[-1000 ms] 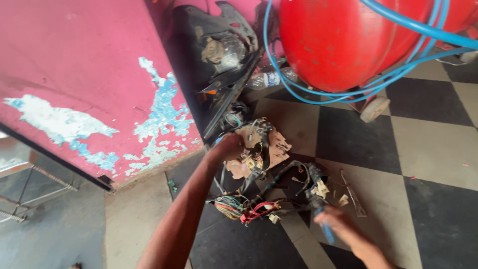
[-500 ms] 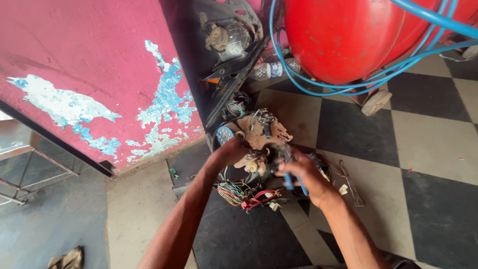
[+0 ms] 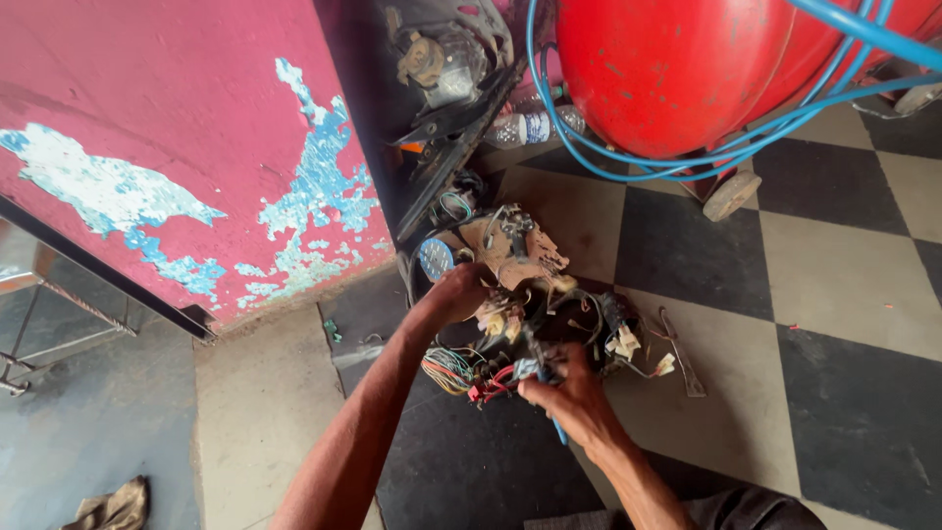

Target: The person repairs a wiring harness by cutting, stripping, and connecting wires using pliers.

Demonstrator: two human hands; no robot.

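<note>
- head view looks down at a tangled wiring harness (image 3: 535, 329) lying on the checkered floor (image 3: 844, 285), close to the foot of a pink wall with peeling paint (image 3: 167, 157).
- left hand (image 3: 459, 292) is pressed on the left side of the harness, fingers curled round what seems to be a brown plate (image 3: 515, 253) with connectors; the exact hold is hidden in the tangle.
- right hand (image 3: 569, 393) sits at the near edge of the harness, fingers closed on a blue-handled tool (image 3: 557, 428) whose handle pokes out below the palm; its tip is lost among the wires.
- a bundle of coloured wires (image 3: 453, 368), green, red and white, fans out on the near left of the harness, just beside the right hand.
- white plug connectors (image 3: 638, 348) lie at the right side of the harness.
- a flat metal tool (image 3: 684, 355) rests on the floor just right of the harness, apart from both hands.
- a red tank (image 3: 677, 69) stands far right, wrapped by a blue hose (image 3: 628, 167), with a small wheel (image 3: 732, 194) beneath it.
- a clear plastic bottle (image 3: 530, 126) lies far, beside black vehicle parts (image 3: 451, 88).
- a crumpled rag (image 3: 113, 505) lies near left on the grey floor.
</note>
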